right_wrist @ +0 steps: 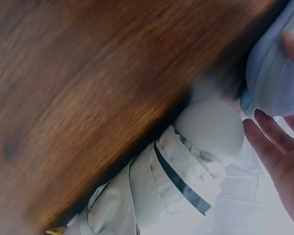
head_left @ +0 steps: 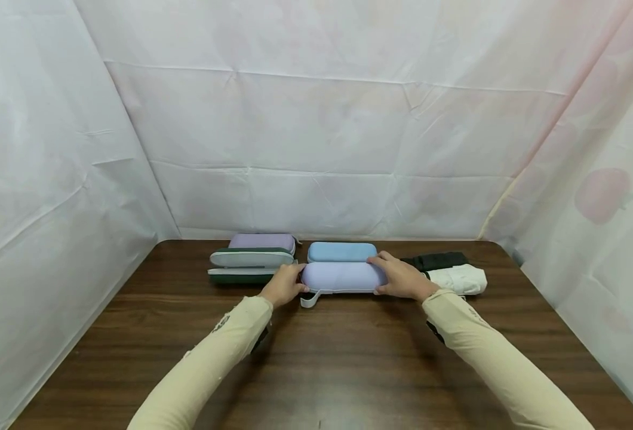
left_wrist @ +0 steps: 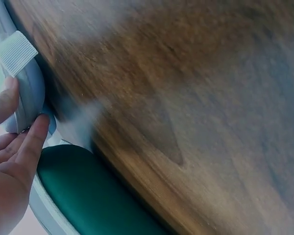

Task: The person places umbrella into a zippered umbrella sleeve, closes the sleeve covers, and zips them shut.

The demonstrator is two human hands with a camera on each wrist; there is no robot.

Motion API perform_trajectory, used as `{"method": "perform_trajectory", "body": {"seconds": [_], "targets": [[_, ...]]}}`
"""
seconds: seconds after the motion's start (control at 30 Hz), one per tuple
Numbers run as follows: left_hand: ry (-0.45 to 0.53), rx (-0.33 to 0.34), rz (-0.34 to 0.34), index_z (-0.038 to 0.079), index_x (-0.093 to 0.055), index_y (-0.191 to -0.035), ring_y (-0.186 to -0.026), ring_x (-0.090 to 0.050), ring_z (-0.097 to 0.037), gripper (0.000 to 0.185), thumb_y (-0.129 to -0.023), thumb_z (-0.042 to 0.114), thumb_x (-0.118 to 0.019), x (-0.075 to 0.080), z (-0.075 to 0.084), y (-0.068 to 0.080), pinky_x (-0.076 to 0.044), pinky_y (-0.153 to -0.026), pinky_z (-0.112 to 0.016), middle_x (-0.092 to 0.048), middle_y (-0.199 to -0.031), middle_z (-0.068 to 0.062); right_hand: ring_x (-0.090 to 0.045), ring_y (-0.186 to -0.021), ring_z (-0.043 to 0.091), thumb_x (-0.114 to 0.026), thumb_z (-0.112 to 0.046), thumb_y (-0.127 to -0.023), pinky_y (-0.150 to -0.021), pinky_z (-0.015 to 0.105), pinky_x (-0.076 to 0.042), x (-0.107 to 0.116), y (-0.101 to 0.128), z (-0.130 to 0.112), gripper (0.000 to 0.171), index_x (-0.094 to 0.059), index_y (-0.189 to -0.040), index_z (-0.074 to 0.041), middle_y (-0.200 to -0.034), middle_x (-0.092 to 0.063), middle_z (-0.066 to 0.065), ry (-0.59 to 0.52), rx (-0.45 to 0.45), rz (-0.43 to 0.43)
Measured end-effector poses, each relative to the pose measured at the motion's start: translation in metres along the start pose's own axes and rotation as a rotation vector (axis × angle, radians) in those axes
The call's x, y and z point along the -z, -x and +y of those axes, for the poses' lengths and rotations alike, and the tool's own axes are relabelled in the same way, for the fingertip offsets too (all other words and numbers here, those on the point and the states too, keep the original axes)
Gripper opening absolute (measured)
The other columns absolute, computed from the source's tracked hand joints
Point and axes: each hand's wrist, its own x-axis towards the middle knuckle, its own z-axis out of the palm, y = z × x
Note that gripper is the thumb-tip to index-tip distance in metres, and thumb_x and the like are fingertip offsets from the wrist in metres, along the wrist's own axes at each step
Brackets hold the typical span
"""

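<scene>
Overhead, both hands' fingers grasping lilac case [head_left: 343,277] ends, right-wrist view reveals white umbrella [right_wrist: 186,181]

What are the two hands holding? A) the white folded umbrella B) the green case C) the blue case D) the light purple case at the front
D: the left hand and right hand grip opposite ends of the light purple case on the table.

A right hand [right_wrist: 284,161] with straight fingers [right_wrist: 264,134] touches the rounded end of a pale lilac hard-shell oblong case [right_wrist: 274,78]. Just beside it, a folded white fabric umbrella [right_wrist: 186,166] with a dark band lies on a brown woodgrain table [right_wrist: 88,88].
</scene>
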Motion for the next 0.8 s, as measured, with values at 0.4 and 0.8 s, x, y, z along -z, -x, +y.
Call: {"method": "perform_trajectory", "body": {"seconds": [0.4,0.8], "targets": [[-0.129,-0.173,0.072,-0.003,-0.063,-0.118,-0.104,-0.061,-0.03,0.032,-0.086,-0.007,-0.063,0.053,-0.024,-0.002,-0.048,-0.088,-0.041,-0.064,-0.114,-0.017,-0.042,-0.124,0.038,-0.072,-0.013,-0.085,-0.094,0.052,-0.039,0.029,0.035,0.027,0.064,-0.041,-0.139,0.0,-0.136,-0.045,0.02,0.001,-0.022,-0.061],[-0.298,0.089,-0.185,0.002,-0.05,-0.137,-0.121,-0.047,-0.04,0.04,-0.101,0.019,-0.048,0.111,-0.086,0.001,-0.035,-0.096,-0.06,-0.051,-0.134,-0.02,-0.042,-0.118,0.048,-0.071,-0.01,-0.084,-0.085,0.056,-0.043,0.054,0.078,0.072,0.057,-0.047,-0.133,0.004,-0.131,-0.046,0.03,0.02,-0.177,-0.095]]}}
